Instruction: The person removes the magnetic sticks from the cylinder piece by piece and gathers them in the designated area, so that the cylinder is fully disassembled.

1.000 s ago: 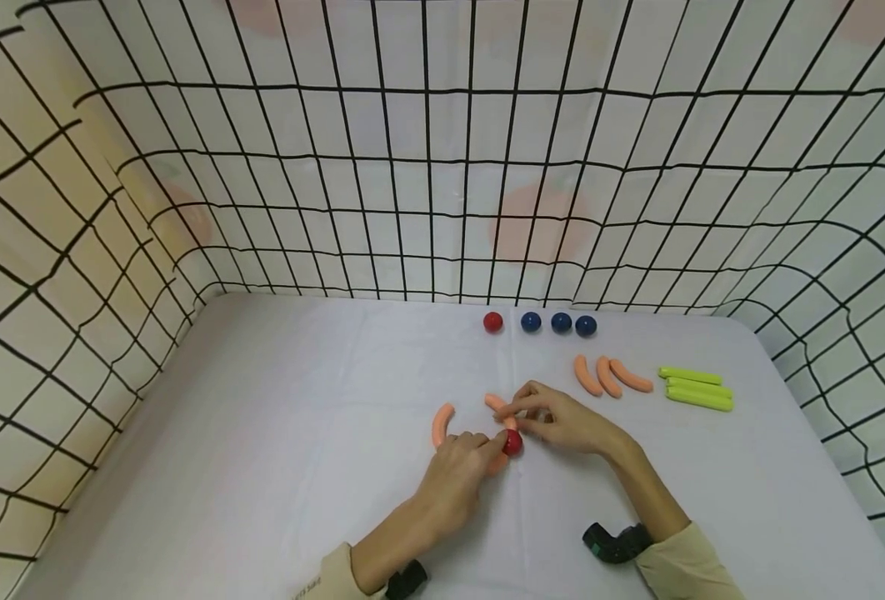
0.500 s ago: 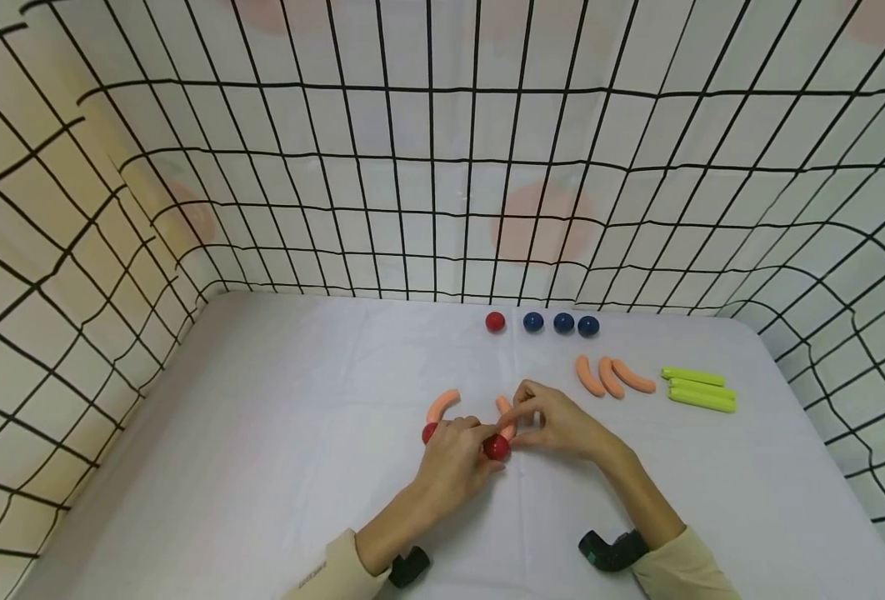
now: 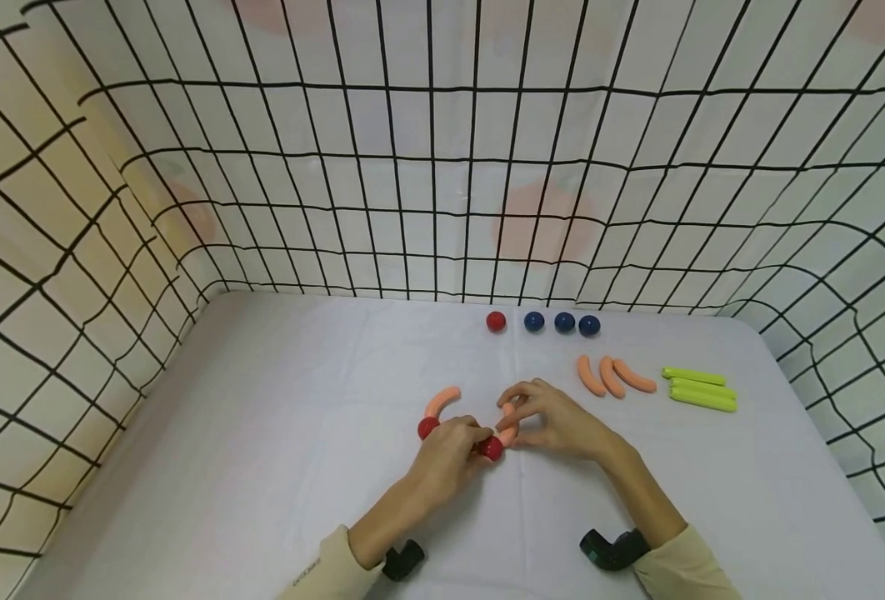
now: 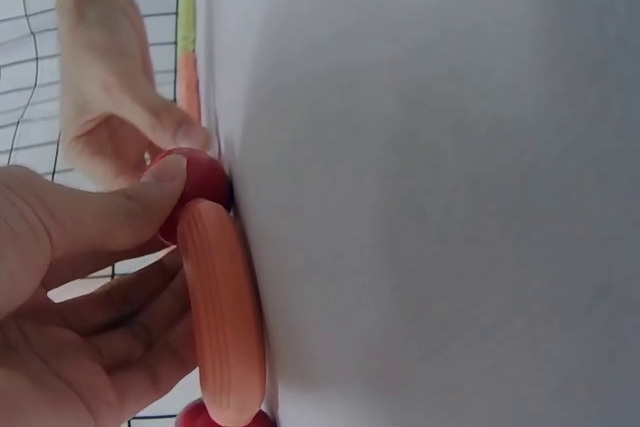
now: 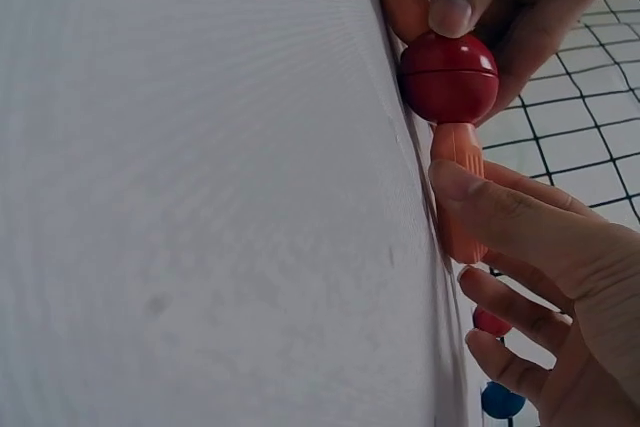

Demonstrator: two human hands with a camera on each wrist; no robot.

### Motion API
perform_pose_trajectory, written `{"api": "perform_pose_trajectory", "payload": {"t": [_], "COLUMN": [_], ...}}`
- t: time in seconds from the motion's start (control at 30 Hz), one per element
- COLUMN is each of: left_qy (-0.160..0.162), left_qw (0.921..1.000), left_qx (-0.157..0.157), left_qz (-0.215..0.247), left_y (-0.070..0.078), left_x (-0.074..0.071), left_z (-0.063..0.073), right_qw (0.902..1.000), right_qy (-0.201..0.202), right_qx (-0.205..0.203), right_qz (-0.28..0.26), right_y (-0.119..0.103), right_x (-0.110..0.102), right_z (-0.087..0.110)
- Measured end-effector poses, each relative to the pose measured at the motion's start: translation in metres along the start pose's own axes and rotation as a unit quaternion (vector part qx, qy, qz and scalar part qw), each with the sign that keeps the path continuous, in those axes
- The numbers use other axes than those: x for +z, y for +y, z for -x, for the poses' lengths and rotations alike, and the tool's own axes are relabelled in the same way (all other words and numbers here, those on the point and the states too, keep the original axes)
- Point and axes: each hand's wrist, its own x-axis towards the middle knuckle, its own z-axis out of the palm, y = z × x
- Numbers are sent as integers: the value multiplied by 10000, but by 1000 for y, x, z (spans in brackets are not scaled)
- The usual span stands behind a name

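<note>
My left hand (image 3: 442,467) pinches a glossy red ball (image 3: 491,449) between thumb and fingers. The thumb and fingers of my right hand (image 3: 558,422) hold a curved orange stick (image 5: 460,232), whose end meets that ball in the right wrist view. A second curved orange stick (image 4: 225,317) runs from the same ball to another red ball at the bottom of the left wrist view. In the head view, beyond the left hand, a further curved orange stick (image 3: 442,399) touches a red ball (image 3: 428,428). The left hand partly covers the linked pieces.
At the back of the white table (image 3: 262,433) stand a red ball (image 3: 496,322) and several blue balls (image 3: 565,322). Three curved orange sticks (image 3: 612,377) and some straight lime-green sticks (image 3: 701,390) lie to the right. A black wire grid (image 3: 450,183) encloses the back and sides.
The left hand and its red ball have shifted slightly left. The far-left stick has turned, and the red ball at its lower end has come into view. The right hand keeps beside its orange stick.
</note>
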Motion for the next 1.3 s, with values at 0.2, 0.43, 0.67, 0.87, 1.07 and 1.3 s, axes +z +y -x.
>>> {"api": "perform_pose_trajectory", "payload": {"t": [0.2,0.43,0.67,0.87,1.07,1.3], "left_qy": [-77,-30,-178,-176,-172,-229], "left_qw": [9999,9999,9997,9997,9996,9996], "left_qx": [27,-30,-90,-126,-137,-90], "left_qz": [120,160,102,107,170,155], "left_y": [0,-1,-1,-1,-1,-1], "left_x": [-1,0,-2,-3,-4,-2], "left_z": [0,-1,-1,1,2,1], "right_qw": [9996,9989,9983,9971,9935,9727], "right_qy": [22,-34,-10,-13,293,1569], "right_qx": [-76,74,427,616,1035,1703], "right_qz": [-279,-463,-409,-456,-386,-185], "right_y": [9,9,14,19,19,20], "right_x": [1,-3,-10,-15,-20,-22], "right_z": [1,3,9,11,14,17]}}
